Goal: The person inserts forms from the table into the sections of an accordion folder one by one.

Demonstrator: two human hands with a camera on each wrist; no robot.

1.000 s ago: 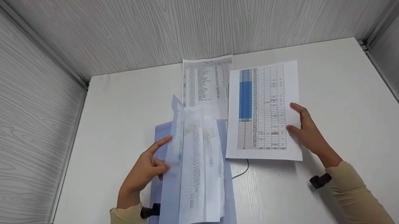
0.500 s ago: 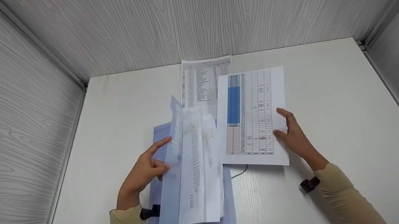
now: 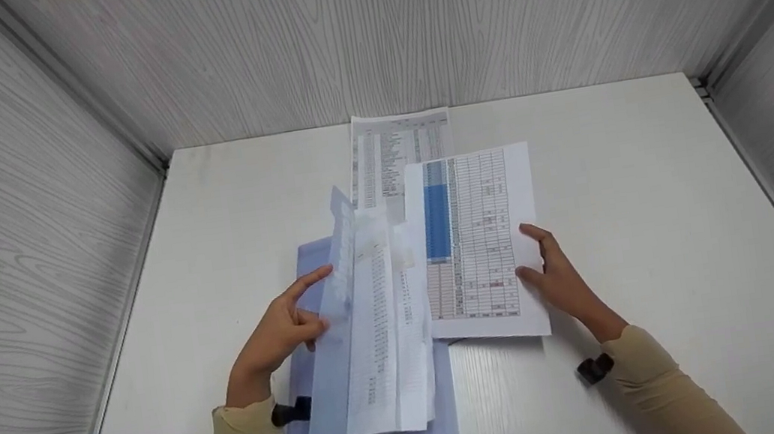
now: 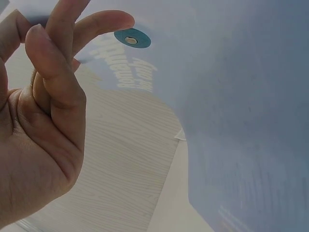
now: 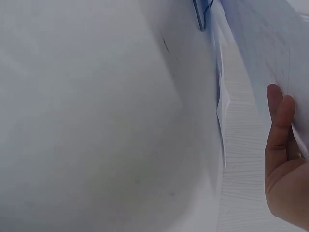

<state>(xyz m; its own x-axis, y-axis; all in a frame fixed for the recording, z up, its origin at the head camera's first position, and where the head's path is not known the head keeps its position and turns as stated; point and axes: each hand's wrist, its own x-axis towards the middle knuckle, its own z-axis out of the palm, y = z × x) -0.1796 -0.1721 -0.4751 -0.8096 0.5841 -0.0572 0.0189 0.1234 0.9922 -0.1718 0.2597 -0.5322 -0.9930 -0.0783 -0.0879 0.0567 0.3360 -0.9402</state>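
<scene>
A translucent blue document wallet (image 3: 447, 409) lies on the table in the head view, its flap (image 3: 336, 364) raised and printed papers (image 3: 364, 326) showing inside. My left hand (image 3: 283, 331) holds the flap at its left side, index finger and thumb reaching onto it. In the left wrist view a fingertip lies by the flap's round teal snap button (image 4: 132, 38). My right hand (image 3: 558, 276) pinches the right edge of a printed sheet (image 3: 475, 250) with a blue column, thumb on top and fingers beneath. The sheet's left edge meets the wallet's papers.
Another printed sheet (image 3: 400, 147) lies at the back of the white table (image 3: 627, 198), partly covered by the held sheet and wallet. Grey wood-grain panels (image 3: 376, 29) stand behind and at both sides. Dark wrist cameras (image 3: 595, 369) sit at both cuffs.
My right hand has moved left and slightly nearer, bringing the sheet up against the wallet's papers. The left hand and the raised flap have stayed in place.
</scene>
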